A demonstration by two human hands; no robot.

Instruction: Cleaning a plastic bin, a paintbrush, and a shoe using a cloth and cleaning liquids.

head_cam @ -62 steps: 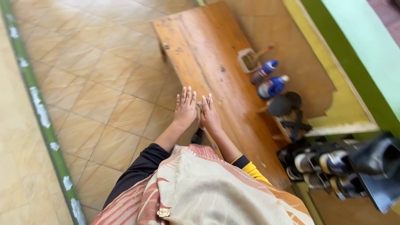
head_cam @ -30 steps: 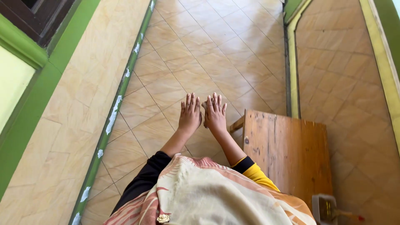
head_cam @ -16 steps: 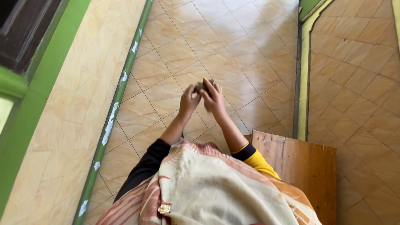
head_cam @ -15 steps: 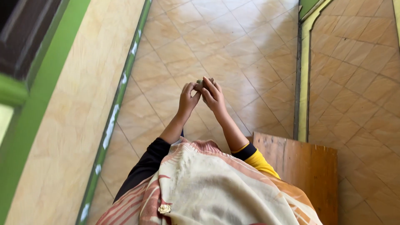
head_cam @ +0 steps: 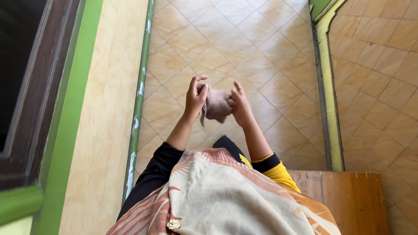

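Cloth (head_cam: 216,105) held btwn both hands, left hand (head_cam: 194,98) & right hand (head_cam: 241,105) fingers pinching its ends, above tiled floor (head_cam: 257,56); worktop (head_cam: 348,200) behind.

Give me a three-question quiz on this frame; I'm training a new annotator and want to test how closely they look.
1. True or false: both hands touch the cloth.
2. What lies at the lower right? A) wooden bench B) metal bucket C) plastic chair
3. What covers the floor under the hands?

Key
1. True: left hand and right hand hold the brownish cloth between them.
2. A, the wooden bench.
3. Tan tiles laid diagonally.
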